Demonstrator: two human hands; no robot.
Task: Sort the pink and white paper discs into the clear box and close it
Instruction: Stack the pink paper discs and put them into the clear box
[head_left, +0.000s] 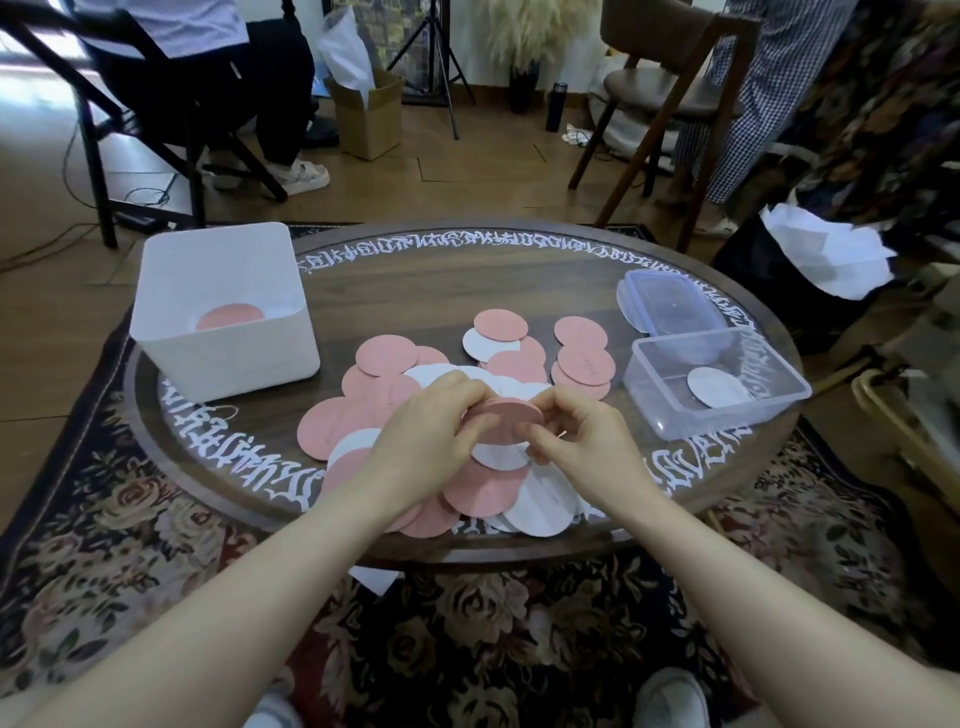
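Note:
Several pink and white paper discs (387, 354) lie scattered and overlapping across the middle of the round wooden table (415, 280). Just above the pile, my left hand (431, 436) and my right hand (576, 441) together pinch a small stack of pink discs (506, 423) by its edges. At the right stands the clear box (670, 410) with a white disc (719, 395) inside. Its clear lid (670, 306) lies behind it. On the table's left stands a white bin (228, 358) with a pink disc (228, 317) in it.
The table has white lettering around its rim and stands on a floral rug (130, 519). Beyond it are a seated person on a black chair (171, 104), a cardboard box (369, 114), a wooden chair (675, 93) and a black bag of paper (795, 291).

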